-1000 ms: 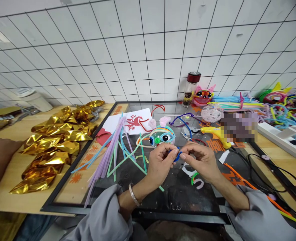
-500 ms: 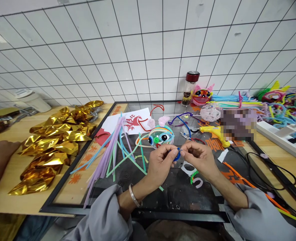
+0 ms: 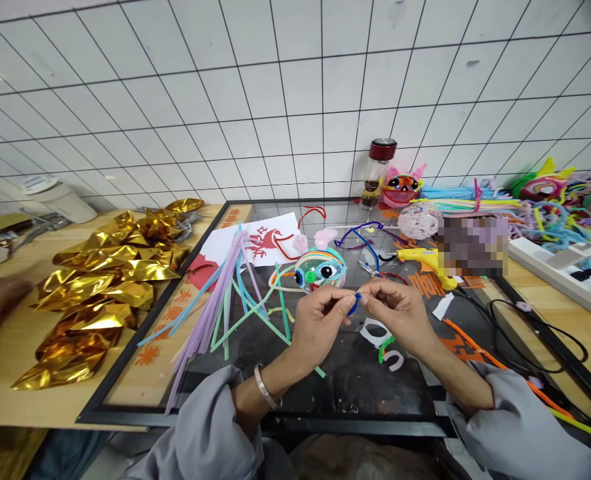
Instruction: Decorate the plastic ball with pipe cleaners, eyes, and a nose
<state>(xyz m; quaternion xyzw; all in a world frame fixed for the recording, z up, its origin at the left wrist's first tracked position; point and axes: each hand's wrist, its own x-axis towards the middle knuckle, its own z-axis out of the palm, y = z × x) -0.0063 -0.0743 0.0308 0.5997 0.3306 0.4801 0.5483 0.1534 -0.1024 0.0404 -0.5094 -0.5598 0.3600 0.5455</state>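
My left hand and my right hand meet above the dark glass-topped board, both closed in a pinch. Between their fingertips is a small piece of blue pipe cleaner, bent into a curl and partly hidden by the fingers. Just behind the hands sits a mask-like pipe cleaner face with big eyes, a green nose and pink ears. White paper with a cut-out hole lies below my right hand, beside a short green pipe cleaner piece.
Purple, blue and green pipe cleaners fan out at left, near gold foil pieces. Another person's arm reaches in at far left. A yellow glue gun, pliers, a power strip and a glass bottle stand or lie right.
The blue curl has turned between my fingertips and shows less of its loop. The other person's arm at far left has shifted. The view has moved slightly.
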